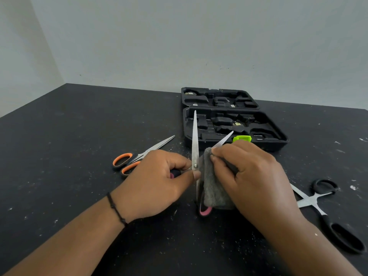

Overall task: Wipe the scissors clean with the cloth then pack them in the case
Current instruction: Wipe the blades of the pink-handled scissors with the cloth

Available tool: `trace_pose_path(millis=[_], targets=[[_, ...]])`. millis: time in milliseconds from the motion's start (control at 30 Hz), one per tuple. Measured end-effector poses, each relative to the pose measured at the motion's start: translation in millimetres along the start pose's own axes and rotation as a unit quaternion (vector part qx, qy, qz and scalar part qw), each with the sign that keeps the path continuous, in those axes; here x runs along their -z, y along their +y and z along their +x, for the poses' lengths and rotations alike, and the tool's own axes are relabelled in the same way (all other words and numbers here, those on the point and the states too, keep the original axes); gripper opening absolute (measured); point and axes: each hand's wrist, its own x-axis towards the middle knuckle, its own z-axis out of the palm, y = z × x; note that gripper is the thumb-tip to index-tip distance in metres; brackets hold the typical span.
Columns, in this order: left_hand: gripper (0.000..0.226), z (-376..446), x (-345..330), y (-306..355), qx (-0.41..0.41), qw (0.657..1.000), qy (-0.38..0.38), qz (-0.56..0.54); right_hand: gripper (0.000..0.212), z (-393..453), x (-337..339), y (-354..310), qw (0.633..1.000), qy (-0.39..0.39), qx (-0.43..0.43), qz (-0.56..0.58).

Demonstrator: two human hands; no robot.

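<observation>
A: Where do your hands sit?

B: Your left hand [159,180] grips the pink-handled scissors [195,140] at the pivot, thumb and forefinger pinching just beside the screw, with the rest of the fingers curled round one dark handle. Your right hand [251,176] is clamped on the grey cloth [211,184], fingertips pinching it round the second blade.

A: So the scissors are open?

B: Yes, you hold them spread. One blade points up and away toward the case [264,124]; the other angles right, and only its tip shows past your right fingers. A pink handle end peeks out under the cloth, close to the counter [69,140].

A: And the case?

B: It lies open behind your hands, both black moulded halves facing up, near the far wall. You have a small green thing [242,138] at its near edge, just beyond your right knuckles; I cannot tell what it is.

A: Other scissors?

B: Two more pairs. The orange-handled scissors [137,156] lie closed on the counter left of your left hand, tips pointing toward the case. The black-handled scissors [318,202] lie open in a cross to your right, partly hidden by your right wrist.

A: Anything on your arm?

B: You wear a thin dark wristband [116,209] on your left wrist. The counter is dark and flecked with pale specks.
</observation>
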Motion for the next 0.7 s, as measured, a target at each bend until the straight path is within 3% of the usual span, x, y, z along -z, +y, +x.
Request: trace_pose_path(millis=[200, 333, 500, 700], targets=[[0.029, -0.6, 1.0, 1.9, 0.011, 1.0, -0.007, 0.017, 0.016, 10.4, 9.7, 15.6, 0.994, 0.061, -0.085, -0.032], [0.028, 0.4, 0.9, 2.9, 0.005, 1.0, 0.002, 0.013, 0.008, 15.1, 25.5, 12.0, 0.99, 0.077, -0.114, 0.041], [0.032, 0.3, -1.1, 4.2, -0.013, 1.0, 0.005, 0.016, 0.016, 22.2, 28.7, -10.0, 0.994, -0.098, -0.031, 0.023], [0.041, 0.5, -0.1, 3.8, -0.03, 0.999, 0.003, 0.025, 0.027, 37.4, 35.6, -24.7, 0.975, -0.209, -0.002, -0.069]])
